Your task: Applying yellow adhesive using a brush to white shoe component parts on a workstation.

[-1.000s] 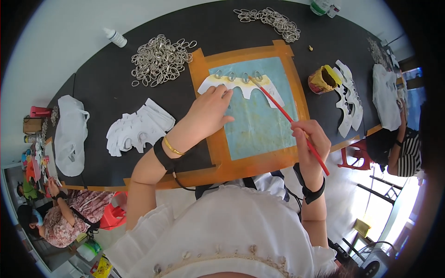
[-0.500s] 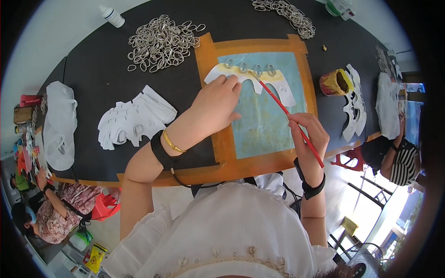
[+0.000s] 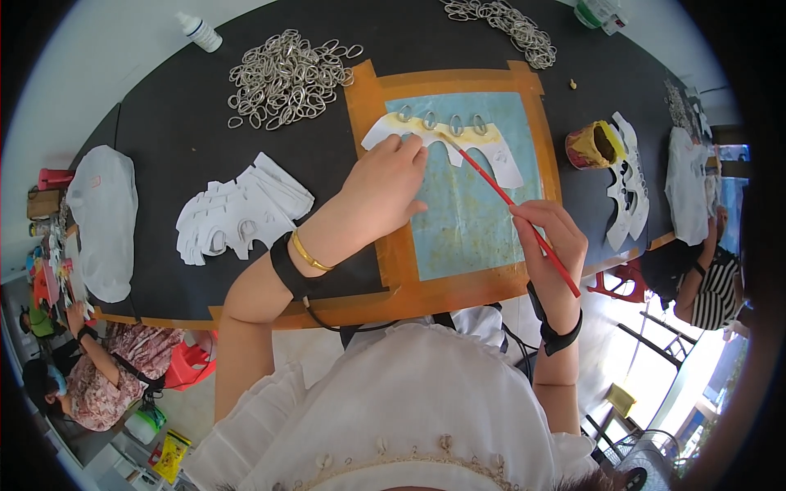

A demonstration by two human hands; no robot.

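Note:
A white scalloped cut-out piece (image 3: 498, 161) lies on the blue sheet, its upper edge smeared yellowish. Several oval metal rings (image 3: 456, 124) sit in a row along that edge. Over the left part of the piece rests my left hand (image 3: 386, 176), fingertips down on it and thumb held apart; nothing is gripped between thumb and fingers. My right hand (image 3: 554, 245) pinches a thin red-handled brush (image 3: 491, 178) like a pen. The brush slants up to the left, with its tip on the yellowish band near the second and third rings.
Orange tape frames the blue sheet (image 3: 467, 237). A heap of metal rings (image 3: 286, 82) and a stack of white cut-outs (image 3: 237, 213) lie left. To the right stands a yellow-smeared pot (image 3: 591, 147) beside more cut-outs (image 3: 629, 184). Other people (image 3: 98, 368) sit at both sides.
My right hand has shifted slightly right, and the brush tip sits a little lower on the piece. My left hand stays in place on the piece.

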